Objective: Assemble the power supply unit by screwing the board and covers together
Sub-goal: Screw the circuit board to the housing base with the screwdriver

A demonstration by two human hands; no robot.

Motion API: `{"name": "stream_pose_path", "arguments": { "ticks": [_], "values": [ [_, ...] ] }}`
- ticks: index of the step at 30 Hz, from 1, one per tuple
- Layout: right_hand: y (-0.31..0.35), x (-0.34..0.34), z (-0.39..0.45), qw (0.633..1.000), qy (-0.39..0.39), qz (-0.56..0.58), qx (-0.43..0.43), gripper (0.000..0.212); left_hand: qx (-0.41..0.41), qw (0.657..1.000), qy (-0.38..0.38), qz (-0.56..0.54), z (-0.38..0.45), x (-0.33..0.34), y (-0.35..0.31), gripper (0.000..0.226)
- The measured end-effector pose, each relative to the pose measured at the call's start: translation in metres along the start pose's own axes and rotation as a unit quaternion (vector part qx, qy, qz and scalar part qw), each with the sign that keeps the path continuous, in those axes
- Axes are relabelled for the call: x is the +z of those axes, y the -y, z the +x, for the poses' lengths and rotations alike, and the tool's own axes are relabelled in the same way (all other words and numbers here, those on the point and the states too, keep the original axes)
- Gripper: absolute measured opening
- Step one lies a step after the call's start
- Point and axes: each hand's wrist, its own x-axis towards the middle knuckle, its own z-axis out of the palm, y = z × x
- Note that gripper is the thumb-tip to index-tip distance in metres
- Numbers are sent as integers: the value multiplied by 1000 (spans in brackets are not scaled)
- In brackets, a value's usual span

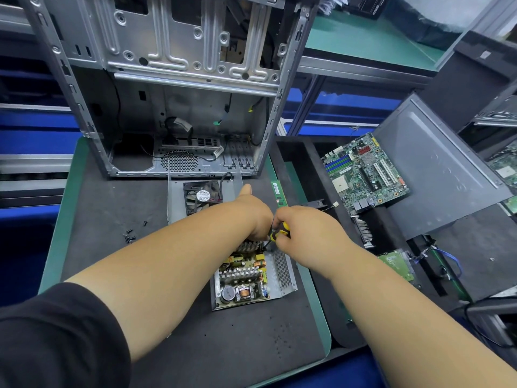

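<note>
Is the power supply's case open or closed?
Open: the power supply shows its circuit board uncovered; the fan cover lies apart behind.

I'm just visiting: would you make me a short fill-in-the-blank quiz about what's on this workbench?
1. The right hand grips a yellow-and-black ____.
2. The open power supply lies on a dark ____.
3. Loose black ____ lie left of the fan.
4. Behind the fan stands an empty computer ____.

Missing words: screwdriver; mat; screws; case
</note>
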Motion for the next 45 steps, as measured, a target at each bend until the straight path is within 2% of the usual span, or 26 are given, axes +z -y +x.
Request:
{"name": "stream_pose_path", "arguments": {
  "ticks": [5,9,13,16,18,20,23,30,32,37,39,42,45],
  "values": [
    [2,-9,6,997,61,-50,-10,19,-5,1000,3,18,2,1,0,19],
    [9,-13,16,990,76,-116,-25,19,-5,1000,3,23,4,1,-1,24],
    [11,-10,24,983,47,-174,-26,29,-6,1000,-4,28,2,1,0,36],
    [10,-5,23,979,4,-202,-10,31,4,1000,4,27,-1,0,0,29],
    [8,-2,19,981,-11,-191,-17,31,8,1000,7,28,-4,-2,0,30],
    [6,-3,15,991,-23,-129,-26,22,9,1000,6,19,-4,-2,1,24],
    [3,-5,11,998,0,-40,-49,19,0,1000,0,4,-2,-1,0,15],
    [2,-9,16,996,8,-82,-30,28,-6,1000,-4,5,1,2,1,17],
    [3,-8,17,992,8,-125,-27,26,-6,1000,-5,3,0,1,1,19],
    [11,1,15,975,-3,-224,9,42,-8,1000,-9,-2,-2,3,0,33],
    [15,2,12,975,-9,-219,24,45,-8,1000,-22,-14,-2,4,1,32],
    [16,-3,6,989,-28,-143,11,27,-12,1000,-2,-18,-3,1,1,23],
    [15,-13,0,994,15,-103,-37,19,-3,1000,-4,-27,-3,0,0,22]
  ]
}}
